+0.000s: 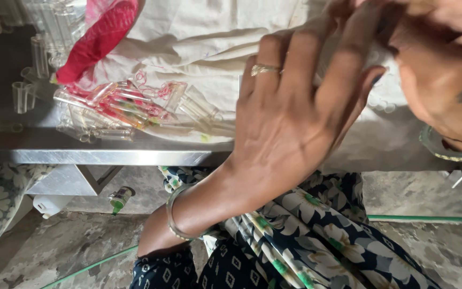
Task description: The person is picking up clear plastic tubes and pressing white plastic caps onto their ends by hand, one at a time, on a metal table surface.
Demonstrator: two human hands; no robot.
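Observation:
My left hand (290,123), with a ring on one finger and a bangle at the wrist, reaches up across the middle of the view with its fingers stretched and close together. Its fingertips meet my right hand (439,69) at the top right, which is curled and wears a bangle. What lies between the two hands is hidden. Both hands hover over a white cloth (204,37). A heap of short clear glass tubes (118,107), some tinted pink and yellow, lies on that cloth to the left of my left hand.
The cloth lies on a metal table (97,156). A red cloth (100,37) and upright glass tubes (22,96) are at the far left. Below are my floral garment (316,235), a small green-capped bottle (120,199), a white container (49,204) and a green hose (423,218).

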